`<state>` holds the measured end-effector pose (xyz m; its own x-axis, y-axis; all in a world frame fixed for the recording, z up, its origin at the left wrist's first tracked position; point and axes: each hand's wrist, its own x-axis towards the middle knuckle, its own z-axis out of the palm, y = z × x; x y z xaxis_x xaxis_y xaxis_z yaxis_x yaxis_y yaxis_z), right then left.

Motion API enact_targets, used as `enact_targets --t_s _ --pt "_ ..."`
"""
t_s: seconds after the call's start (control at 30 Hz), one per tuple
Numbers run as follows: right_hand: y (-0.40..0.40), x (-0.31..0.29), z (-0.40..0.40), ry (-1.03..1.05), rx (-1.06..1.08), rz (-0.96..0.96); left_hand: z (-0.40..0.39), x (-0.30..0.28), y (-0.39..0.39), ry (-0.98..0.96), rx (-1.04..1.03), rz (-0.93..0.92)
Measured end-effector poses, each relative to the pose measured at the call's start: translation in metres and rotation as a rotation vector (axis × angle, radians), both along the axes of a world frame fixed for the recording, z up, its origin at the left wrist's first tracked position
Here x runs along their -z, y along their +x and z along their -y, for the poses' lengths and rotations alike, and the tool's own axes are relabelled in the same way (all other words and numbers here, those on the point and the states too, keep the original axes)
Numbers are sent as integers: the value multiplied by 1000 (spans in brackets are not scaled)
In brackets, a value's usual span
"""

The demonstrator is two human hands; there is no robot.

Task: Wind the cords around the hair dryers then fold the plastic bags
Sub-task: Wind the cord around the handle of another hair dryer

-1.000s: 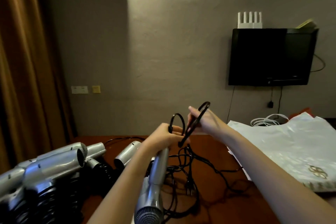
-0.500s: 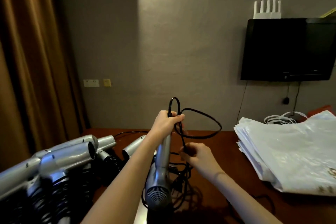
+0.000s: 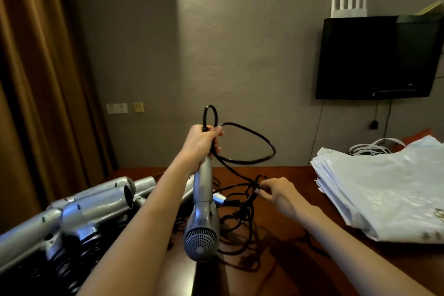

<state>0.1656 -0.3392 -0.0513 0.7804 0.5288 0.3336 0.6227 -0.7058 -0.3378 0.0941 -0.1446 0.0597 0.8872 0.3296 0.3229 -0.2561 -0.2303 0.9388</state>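
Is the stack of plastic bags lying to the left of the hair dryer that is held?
No, the plastic bags lie on the table, right of the held hair dryer.

silver hair dryer point(image 3: 203, 223), black cord point(image 3: 249, 144), white bags point(image 3: 384, 187)

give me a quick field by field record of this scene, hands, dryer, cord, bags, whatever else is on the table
left hand: grips the handle of the silver hair dryer, held up, grille toward the camera
right hand: pinches the black cord low over the table
cord: one loop stands out beside the handle, the rest lies tangled on the table
other hair dryers: silver, piled at left
plastic bags: white stack at right, flat, not folded
wall: dark tv
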Motion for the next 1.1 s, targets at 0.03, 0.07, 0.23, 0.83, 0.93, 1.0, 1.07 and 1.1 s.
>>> enact_targets --t_s 0.03,0.07,0.23,0.83,0.93,1.0,1.07,1.1 --pt "2 2 4 25 37 -17 -4 -4 -3 -4 -13 11" --pt "3 4 8 91 70 -23 -7 -5 -6 -1 -20 18" --pt "-13 1 -2 233 -75 -163 -7 -5 -14 -12 9 19" --pt "-17 -51 25 886 -226 -335 5 3 -17 96 37 -60" --pt "-23 -85 19 994 -241 -411 9 17 -17 199 141 -137" --pt "-30 -105 9 1056 -304 -559 16 18 -15 162 224 -151" --pt "-37 -122 -2 1020 -380 -629 25 18 -12 142 273 -159" --pt "-38 -129 -7 995 -404 -609 31 17 -12 155 316 -153"
